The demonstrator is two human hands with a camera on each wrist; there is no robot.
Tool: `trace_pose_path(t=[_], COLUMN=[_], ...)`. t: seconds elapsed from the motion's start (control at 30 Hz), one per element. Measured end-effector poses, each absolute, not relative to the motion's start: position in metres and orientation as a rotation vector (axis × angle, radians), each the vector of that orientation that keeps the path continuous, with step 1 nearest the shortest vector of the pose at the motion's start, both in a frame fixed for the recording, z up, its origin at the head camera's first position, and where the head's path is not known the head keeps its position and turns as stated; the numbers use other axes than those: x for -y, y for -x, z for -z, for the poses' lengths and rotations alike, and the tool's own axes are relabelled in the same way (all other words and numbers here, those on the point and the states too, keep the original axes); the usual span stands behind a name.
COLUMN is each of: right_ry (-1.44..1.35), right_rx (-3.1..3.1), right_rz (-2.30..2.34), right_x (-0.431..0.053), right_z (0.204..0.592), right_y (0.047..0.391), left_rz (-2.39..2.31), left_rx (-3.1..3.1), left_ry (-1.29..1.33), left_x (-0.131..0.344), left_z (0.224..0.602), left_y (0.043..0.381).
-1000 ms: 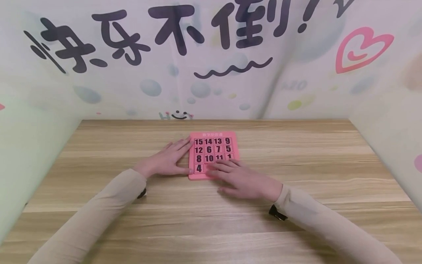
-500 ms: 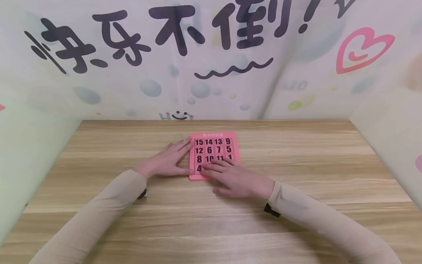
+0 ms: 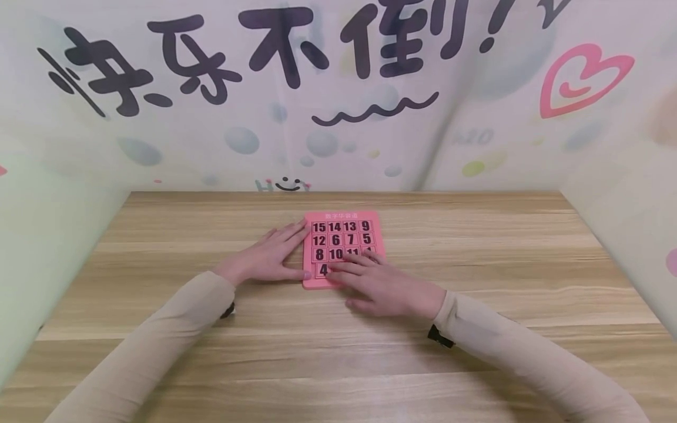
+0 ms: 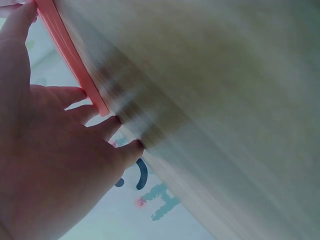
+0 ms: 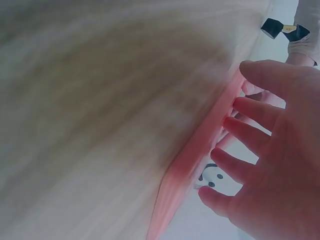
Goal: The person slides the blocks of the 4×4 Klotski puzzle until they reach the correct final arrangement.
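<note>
A pink sliding number puzzle (image 3: 342, 216) with black-numbered tiles lies flat on the table. My left hand (image 3: 268, 255) is spread along its left side, fingers nearly straight, the thumb at the lower left corner. In the left wrist view, those fingertips meet the puzzle's edge (image 4: 70, 55). From the lower right, my right hand (image 3: 383, 286) reaches over the bottom rows with extended fingers. One fingertip is right at the 4 tile (image 3: 322, 270), which sits slightly in from the left side of its row. The fingers partly cover the 11 and 1 tiles and hide the bottom right.
The wood-grain table (image 3: 338, 364) extends around the puzzle. A printed back wall (image 3: 211, 147) with large lettering rises behind it, and plain side walls (image 3: 53, 176) flank both ends. Dark bands (image 3: 441, 336) show at the wrists.
My right hand moved left to the 4 tile, then back slightly right. The 4 tile has slid a little right from the left end of its row. The left hand has stayed put.
</note>
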State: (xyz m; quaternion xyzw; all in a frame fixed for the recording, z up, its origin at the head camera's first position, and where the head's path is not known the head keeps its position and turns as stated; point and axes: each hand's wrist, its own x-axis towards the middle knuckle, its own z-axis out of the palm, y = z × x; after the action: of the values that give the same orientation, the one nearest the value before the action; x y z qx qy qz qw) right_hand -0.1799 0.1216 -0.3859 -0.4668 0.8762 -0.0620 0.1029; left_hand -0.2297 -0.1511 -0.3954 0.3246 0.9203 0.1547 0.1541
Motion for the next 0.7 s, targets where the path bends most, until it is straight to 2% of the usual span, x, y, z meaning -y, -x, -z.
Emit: trace_pose_path(t=[0.7], right_ry=[1.348], right_rx=[-2.657], right_rz=[0.276], right_x=[-0.141], right_z=[0.386], right_y=[0.181], left_rz=[-0.438], left_rx=[-2.637], left_ry=[-0.928], left_x=[0.152], left_z=[0.396], left_y=[0.230])
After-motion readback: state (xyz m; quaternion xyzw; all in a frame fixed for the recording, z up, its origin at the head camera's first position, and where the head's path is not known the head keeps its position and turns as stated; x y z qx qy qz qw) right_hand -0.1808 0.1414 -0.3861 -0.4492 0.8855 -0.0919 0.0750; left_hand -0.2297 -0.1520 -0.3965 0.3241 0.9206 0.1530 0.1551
